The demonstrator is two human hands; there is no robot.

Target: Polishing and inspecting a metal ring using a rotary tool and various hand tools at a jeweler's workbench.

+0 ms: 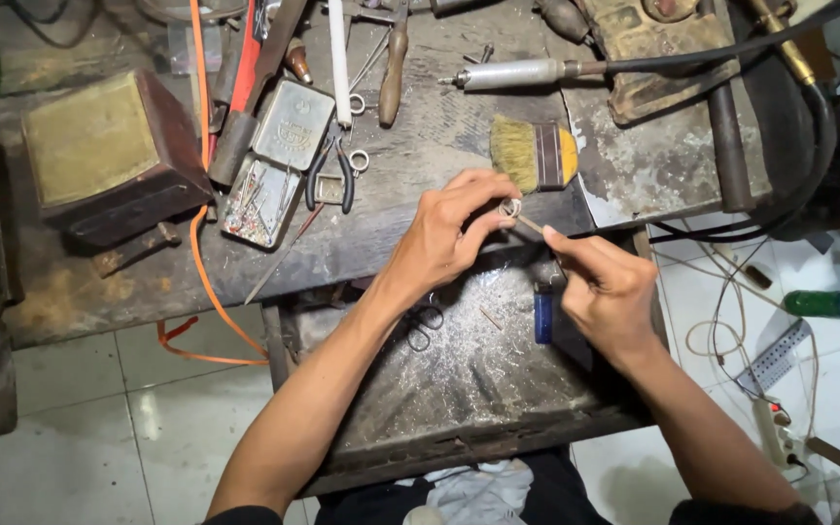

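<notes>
My left hand (449, 233) pinches a small silver ring (509, 207) between thumb and fingers, held just in front of the workbench edge. My right hand (607, 287) grips a thin pointed tool (529, 225) whose tip touches the ring. Both hands hover over an open metal tray drawer (459, 389) dusted with filings. A short yellow-bristled brush (535, 155) lies on the bench just behind the ring.
On the worn wooden bench (410, 185) lie an open tin of pins (266, 185), pliers (332, 175), files, a rotary handpiece (522, 73) with black hose and a brown box (109, 156). A blue lighter (542, 316) and scissors (425, 326) rest in the drawer. Cables trail at right.
</notes>
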